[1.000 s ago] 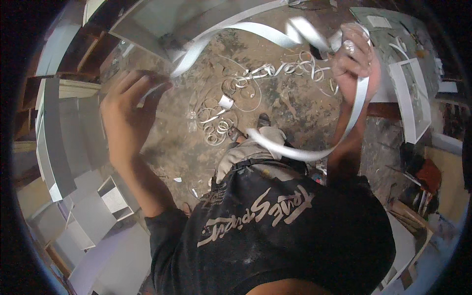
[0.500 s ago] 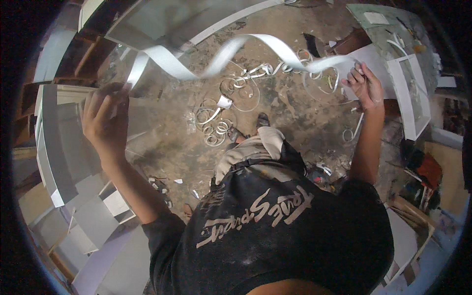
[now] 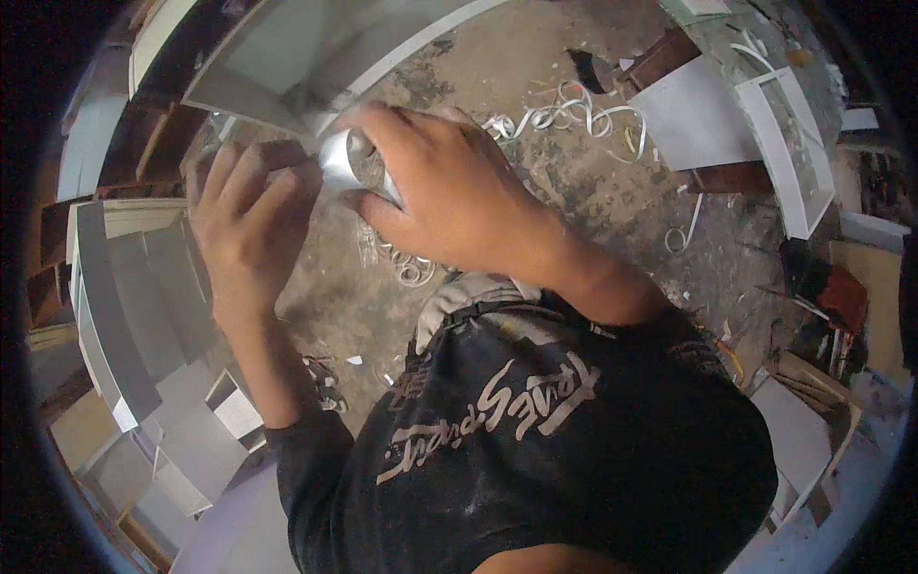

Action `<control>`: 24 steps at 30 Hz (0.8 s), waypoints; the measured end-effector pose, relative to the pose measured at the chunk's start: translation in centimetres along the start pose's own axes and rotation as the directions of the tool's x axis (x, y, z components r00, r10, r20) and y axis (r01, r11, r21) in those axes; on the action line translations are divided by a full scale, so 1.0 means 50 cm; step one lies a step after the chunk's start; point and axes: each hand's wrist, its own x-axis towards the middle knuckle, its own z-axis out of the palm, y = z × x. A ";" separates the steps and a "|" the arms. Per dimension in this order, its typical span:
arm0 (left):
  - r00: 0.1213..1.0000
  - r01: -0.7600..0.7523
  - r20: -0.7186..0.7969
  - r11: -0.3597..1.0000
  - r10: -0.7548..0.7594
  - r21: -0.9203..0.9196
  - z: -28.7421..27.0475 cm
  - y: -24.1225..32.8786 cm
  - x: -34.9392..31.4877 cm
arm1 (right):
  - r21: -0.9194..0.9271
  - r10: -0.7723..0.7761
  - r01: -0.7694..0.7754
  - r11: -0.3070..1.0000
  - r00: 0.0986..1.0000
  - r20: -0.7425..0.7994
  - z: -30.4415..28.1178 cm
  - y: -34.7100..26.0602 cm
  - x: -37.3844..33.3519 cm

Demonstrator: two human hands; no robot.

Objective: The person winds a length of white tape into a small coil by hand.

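Note:
In front of my chest, a glossy white strip of edge banding point(image 3: 337, 165) curls in a short loop between my two hands. My left hand point(image 3: 251, 215) is closed, fingers bent, at the strip's left side; its fingertips are partly hidden. Arched across from the right, my right hand point(image 3: 459, 187) has its thumb and fingers curved around the bunched strip. Part of the strip is covered by that hand. Beneath, on the floor, lie looser white strip curls point(image 3: 413, 271), with more strip coils point(image 3: 574, 110) farther off.
A long cabinet carcass point(image 3: 421, 43) stands beyond my hands. Grey panels point(image 3: 143, 297) are stacked at the left. At the right are a white open frame point(image 3: 789, 153), a white board point(image 3: 684, 110) and a reddish-brown item point(image 3: 841, 297). Scraps litter the stained concrete floor point(image 3: 612, 210).
My right hand has swung from far right to beside my left hand. The strip, stretched in a long spiral between them, is now gathered into a small loop.

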 end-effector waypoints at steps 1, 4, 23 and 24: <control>1.000 0.017 0.011 1.000 -0.017 0.010 -0.009 -0.001 0.005 | 0.063 0.065 -0.068 0.996 0.997 0.050 0.004 0.011 0.013; 0.989 0.138 0.043 0.990 -0.139 0.023 -0.010 -0.006 -0.001 | 0.349 0.141 -0.105 0.931 0.987 -0.079 0.017 0.060 0.006; 0.726 0.431 0.169 0.632 -0.667 0.644 -0.105 -0.457 -0.552 | -0.623 0.417 -0.398 0.673 0.900 -0.125 -0.425 0.484 -0.178; 0.671 0.448 0.266 0.665 -0.692 0.598 -0.081 -0.436 -0.554 | -0.648 0.504 -0.477 0.595 0.848 -0.161 -0.441 0.478 -0.184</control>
